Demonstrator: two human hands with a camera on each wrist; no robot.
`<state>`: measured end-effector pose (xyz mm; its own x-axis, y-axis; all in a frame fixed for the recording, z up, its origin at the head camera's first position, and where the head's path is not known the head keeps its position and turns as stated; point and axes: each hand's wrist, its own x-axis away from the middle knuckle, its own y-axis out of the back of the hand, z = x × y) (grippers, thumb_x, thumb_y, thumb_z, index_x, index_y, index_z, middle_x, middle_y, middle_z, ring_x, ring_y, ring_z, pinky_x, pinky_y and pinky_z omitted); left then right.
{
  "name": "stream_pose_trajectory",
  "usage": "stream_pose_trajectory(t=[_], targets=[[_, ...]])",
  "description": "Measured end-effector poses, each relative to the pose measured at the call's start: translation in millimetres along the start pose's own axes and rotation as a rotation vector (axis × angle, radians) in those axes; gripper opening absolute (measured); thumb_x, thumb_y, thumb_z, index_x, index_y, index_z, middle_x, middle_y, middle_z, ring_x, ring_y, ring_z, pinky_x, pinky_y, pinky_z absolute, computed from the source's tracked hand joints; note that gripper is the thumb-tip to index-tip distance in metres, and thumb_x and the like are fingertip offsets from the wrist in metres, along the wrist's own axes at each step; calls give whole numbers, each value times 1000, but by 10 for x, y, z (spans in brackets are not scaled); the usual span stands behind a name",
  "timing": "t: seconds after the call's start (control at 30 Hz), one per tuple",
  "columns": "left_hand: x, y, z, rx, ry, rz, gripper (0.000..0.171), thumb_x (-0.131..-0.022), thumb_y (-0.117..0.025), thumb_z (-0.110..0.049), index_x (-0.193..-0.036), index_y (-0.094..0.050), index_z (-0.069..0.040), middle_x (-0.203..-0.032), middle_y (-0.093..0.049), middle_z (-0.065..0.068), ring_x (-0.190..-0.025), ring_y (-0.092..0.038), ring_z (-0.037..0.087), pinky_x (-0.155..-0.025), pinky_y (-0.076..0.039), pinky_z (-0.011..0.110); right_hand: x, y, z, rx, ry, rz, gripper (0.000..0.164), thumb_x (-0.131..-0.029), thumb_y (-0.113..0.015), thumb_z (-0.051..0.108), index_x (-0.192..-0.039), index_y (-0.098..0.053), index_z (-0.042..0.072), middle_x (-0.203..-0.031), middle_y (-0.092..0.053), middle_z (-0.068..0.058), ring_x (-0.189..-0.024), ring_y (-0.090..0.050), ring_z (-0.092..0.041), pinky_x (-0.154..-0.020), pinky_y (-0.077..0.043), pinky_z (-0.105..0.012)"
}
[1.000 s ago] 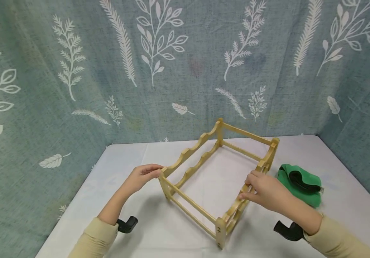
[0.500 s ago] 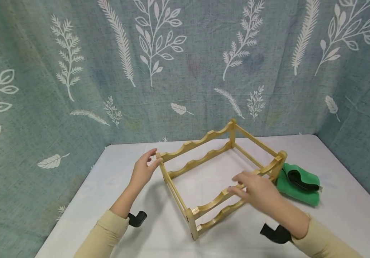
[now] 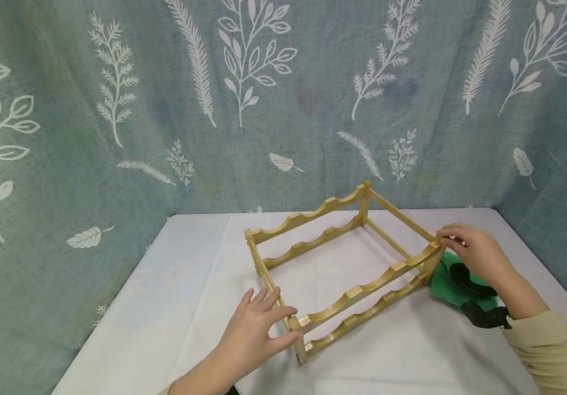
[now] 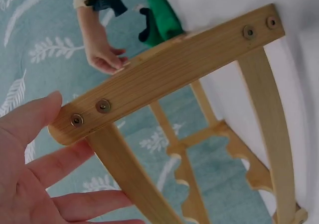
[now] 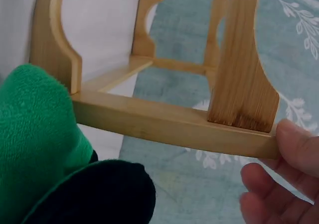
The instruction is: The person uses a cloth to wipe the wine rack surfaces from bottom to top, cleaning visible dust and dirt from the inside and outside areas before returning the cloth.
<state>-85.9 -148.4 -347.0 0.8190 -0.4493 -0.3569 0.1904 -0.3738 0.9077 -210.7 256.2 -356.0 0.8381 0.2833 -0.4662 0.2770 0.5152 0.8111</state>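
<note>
A light wooden wine rack (image 3: 352,296) with scalloped rails stands aslant on the white table. My left hand (image 3: 253,334) is at its near-left corner post, fingers spread. In the left wrist view, the thumb and index finger of that hand (image 4: 30,169) pinch the end of the post (image 4: 169,74), which has several metal screws. At the right corner, my right hand (image 3: 481,255) pinches the post's top. The right wrist view shows the thumb of this hand (image 5: 299,169) against the end of the wooden post (image 5: 149,119), fingertips curled below it.
A folded green plush cloth (image 3: 446,291) with a black part lies right beside the rack, partly behind my right forearm. The white tabletop (image 3: 179,285) extends left of the rack. A grey-green curtain (image 3: 313,109) with white leaf prints hangs behind and on both sides.
The rack has turned, its near end swinging left. My left hand has moved from the far-left corner to the near-left post. My right hand went from the front rail to the right corner.
</note>
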Motion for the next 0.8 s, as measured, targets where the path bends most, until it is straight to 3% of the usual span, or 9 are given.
stream_pose_trajectory(t=[0.07,0.17,0.3,0.47,0.53,0.63,0.8], targets=[[-11,6,19,4,3,-5,25,-76,-71,-37,-93,-71,-19,-114,-61,22,-108,-55,42,-92,-38,58,9,-10,6,13,50,-35,20,-77,-66,-5,-97,-67,-6,-98,-62,-23,-76,-60,-34,-57,-49,-39],[-4,49,107,75,38,46,22,-77,-72,-33,-93,-70,-19,-116,-60,23,-110,-53,42,-93,-37,59,55,-19,28,13,141,-75,22,-70,-70,-8,-92,-69,-4,-93,-65,-18,-72,-62,-29,-57,-51,-30],[4,110,362,170,132,93,24,-76,-72,-26,-99,-68,-19,-119,-60,14,-114,-52,38,-94,-38,56,153,-38,68,-23,296,-122,24,-62,-74,-8,-85,-71,1,-84,-65,-6,-68,-61,-14,-58,-45,-12],[-34,85,804,175,226,21,34,-79,-69,-24,-112,-67,-16,-119,-62,2,-109,-57,27,-89,-45,46,330,-76,209,-156,441,-136,11,-74,-71,12,-81,-70,4,-81,-61,2,-67,-53,0,-55,-38,-7],[-78,50,957,151,253,-21,35,-82,-66,-23,-116,-65,-16,-116,-64,3,-107,-59,28,-86,-47,46,399,-88,309,-191,461,-129,19,-80,-65,24,-81,-69,5,-82,-59,3,-67,-49,2,-53,-37,-7],[-151,5,1113,138,272,-64,35,-85,-62,-22,-119,-63,-16,-114,-65,8,-105,-59,31,-84,-47,48,454,-92,468,-132,449,-122,29,-85,-56,35,-80,-69,10,-81,-57,7,-65,-47,3,-52,-36,-6],[-160,-15,1200,142,205,-120,34,-83,-64,-18,-116,-65,-12,-111,-65,9,-104,-59,30,-85,-47,48,405,-115,571,-1,423,-145,39,-87,-44,42,-79,-68,12,-80,-56,7,-62,-51,-1,-52,-37,-6]])
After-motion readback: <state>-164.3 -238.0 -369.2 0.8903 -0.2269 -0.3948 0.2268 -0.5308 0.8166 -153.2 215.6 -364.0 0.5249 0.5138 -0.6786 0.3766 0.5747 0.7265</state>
